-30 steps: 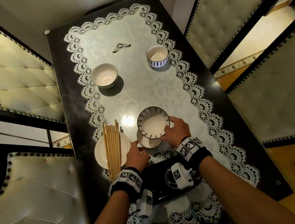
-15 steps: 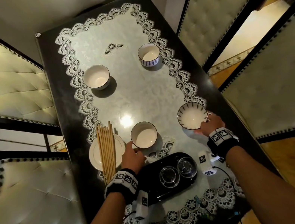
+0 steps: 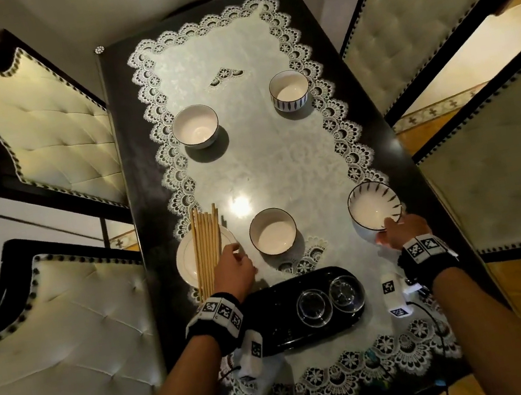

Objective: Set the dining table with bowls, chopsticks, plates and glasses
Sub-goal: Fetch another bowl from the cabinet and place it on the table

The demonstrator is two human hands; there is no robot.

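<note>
The tabletop (image 3: 144, 197) is glossy black, covered by a pale grey-white cloth (image 3: 257, 170) with a lace border of white fan and flower shapes. Taking the black tray (image 3: 272, 313) as landmark: just beyond it stands a white bowl (image 3: 272, 231) with a thin dark rim; beyond and to its right a white bowl (image 3: 374, 206) with dark dashes fanning inward from its rim; far beyond, one plain white bowl (image 3: 195, 126) and one bowl (image 3: 289, 90) with dark leaf marks outside. Left of the tray, tan chopsticks (image 3: 206, 245) lie on a cream plate (image 3: 187, 262). Both wristbands (image 3: 215, 313) are black with black-and-white square markers. The chairs (image 3: 39, 118) are cream tufted, edged in dark studs.
</note>
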